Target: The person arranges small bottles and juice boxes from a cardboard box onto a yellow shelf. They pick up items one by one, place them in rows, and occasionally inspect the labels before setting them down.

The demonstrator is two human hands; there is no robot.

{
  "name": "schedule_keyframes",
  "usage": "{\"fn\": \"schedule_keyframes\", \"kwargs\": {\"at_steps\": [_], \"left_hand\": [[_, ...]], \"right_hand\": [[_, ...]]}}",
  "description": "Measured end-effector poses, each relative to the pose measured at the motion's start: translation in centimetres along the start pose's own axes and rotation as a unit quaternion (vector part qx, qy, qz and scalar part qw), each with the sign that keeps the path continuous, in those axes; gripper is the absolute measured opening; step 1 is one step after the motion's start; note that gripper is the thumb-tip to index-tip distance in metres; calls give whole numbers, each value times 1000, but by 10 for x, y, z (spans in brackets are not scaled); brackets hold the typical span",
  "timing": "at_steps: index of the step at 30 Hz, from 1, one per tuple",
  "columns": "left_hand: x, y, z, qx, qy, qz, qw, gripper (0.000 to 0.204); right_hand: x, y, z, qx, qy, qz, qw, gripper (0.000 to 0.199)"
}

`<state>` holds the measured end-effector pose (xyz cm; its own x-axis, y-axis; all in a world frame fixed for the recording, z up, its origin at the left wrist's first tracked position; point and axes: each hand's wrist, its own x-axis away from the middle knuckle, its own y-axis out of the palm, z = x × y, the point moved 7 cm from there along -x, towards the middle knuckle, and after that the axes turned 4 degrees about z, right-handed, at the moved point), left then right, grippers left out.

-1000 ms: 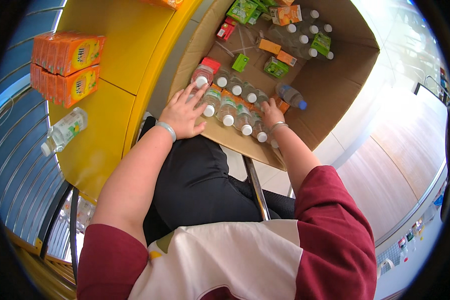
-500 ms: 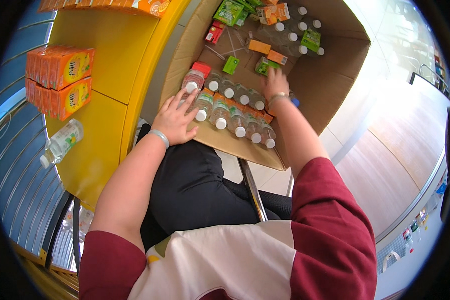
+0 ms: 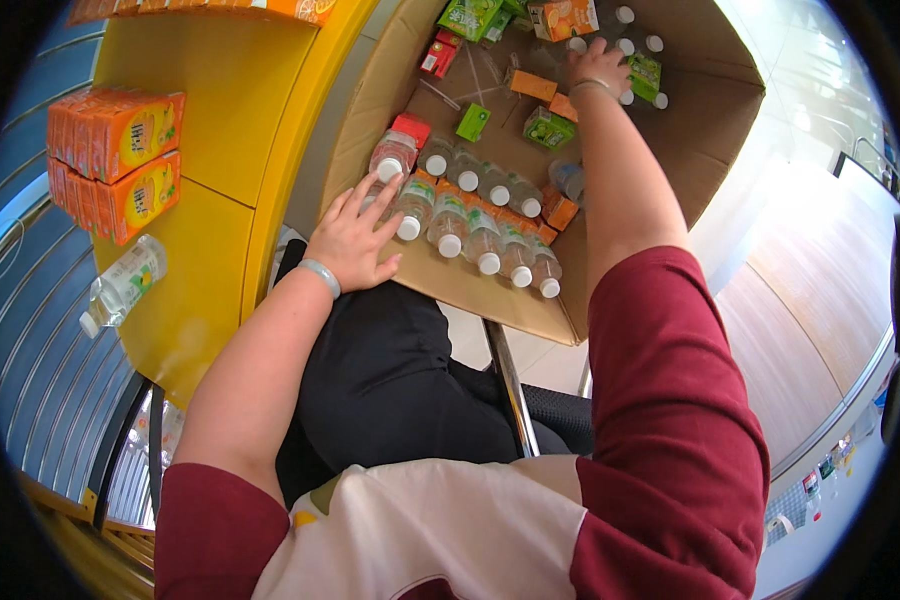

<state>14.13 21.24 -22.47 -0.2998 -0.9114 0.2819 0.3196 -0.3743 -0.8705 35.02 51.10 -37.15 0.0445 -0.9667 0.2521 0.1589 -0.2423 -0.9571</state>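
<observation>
A large cardboard box [image 3: 530, 300] stands open before me, with clear plastic bottles with white caps [image 3: 483, 240] lined up along its near side. My left hand [image 3: 355, 235] lies on the box's near left edge, fingers spread, the tips touching a bottle [image 3: 394, 155] in the corner. Deep in the box, my right hand [image 3: 600, 68] is over a cluster of clear bottles [image 3: 625, 16] at the far right. Its fingers are apart and bent downward among the caps; their tips are partly hidden. Near it lie small orange cartons [image 3: 532, 85] and a green carton [image 3: 549, 128].
To the left is a yellow surface [image 3: 200, 240] with stacked orange drink cartons [image 3: 135, 160] and a bottle [image 3: 125, 285] lying on it. Inside the box are also green cartons [image 3: 470, 17], red cartons [image 3: 439, 55] and thin straws [image 3: 440, 95]. A metal bar [image 3: 510, 385] shows below the box.
My right hand has moved away from the green carton, farther into the box toward the far right bottles. The left hand has stayed in place. The view has shifted slightly.
</observation>
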Motion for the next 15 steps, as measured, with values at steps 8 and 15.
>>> {"fn": "schedule_keyframes", "kwargs": {"at_steps": [8, 15], "left_hand": [[-2, -1, 1, -6, 2, 3, 1000, 46], [-3, -1, 1, 2, 6, 3, 1000, 46]], "right_hand": [[118, 105, -97, -66, -216, -290, 930, 50], [118, 155, -104, -163, -109, -346, 918, 46]]}}
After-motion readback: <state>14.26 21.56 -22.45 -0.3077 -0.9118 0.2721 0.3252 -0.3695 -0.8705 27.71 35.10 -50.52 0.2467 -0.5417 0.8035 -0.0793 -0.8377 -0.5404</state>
